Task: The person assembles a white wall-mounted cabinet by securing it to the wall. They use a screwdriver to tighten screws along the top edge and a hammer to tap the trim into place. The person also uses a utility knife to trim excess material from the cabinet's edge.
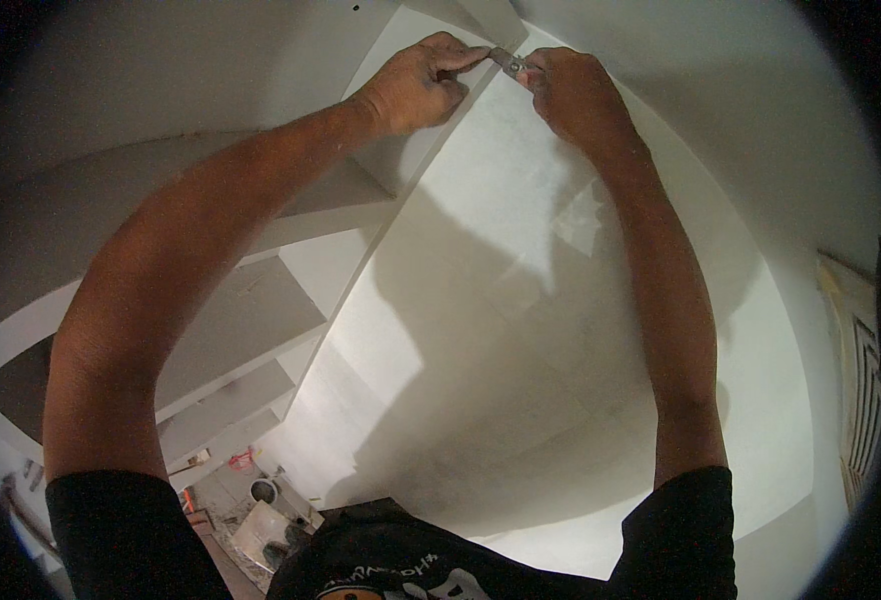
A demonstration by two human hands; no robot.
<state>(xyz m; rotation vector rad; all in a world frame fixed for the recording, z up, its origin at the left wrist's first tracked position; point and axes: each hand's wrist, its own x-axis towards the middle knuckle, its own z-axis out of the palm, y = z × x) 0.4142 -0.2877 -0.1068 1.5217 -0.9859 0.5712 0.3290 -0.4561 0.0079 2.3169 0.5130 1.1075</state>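
Note:
Both of my arms reach up to the top corner of a pale wall with white shelving. My right hand (573, 88) is closed round a small metal hand tool with a round pivot, which looks like a pair of pliers (514, 64). Its jaws point left, close to the edge where the shelf unit's side meets the wall. Just left of the jaws, my left hand (423, 84) is closed in a pinch, thumb and forefinger meeting at the tool's tip. Whatever lies between those fingertips is too small to make out.
White shelves (251, 310) run down the left side beside the large pale wall panel (501, 330). Far below, a bucket (264, 491), a light board (266, 533) and a red item (242, 459) lie on a littered floor. A framed louvred panel (861, 380) stands at the right.

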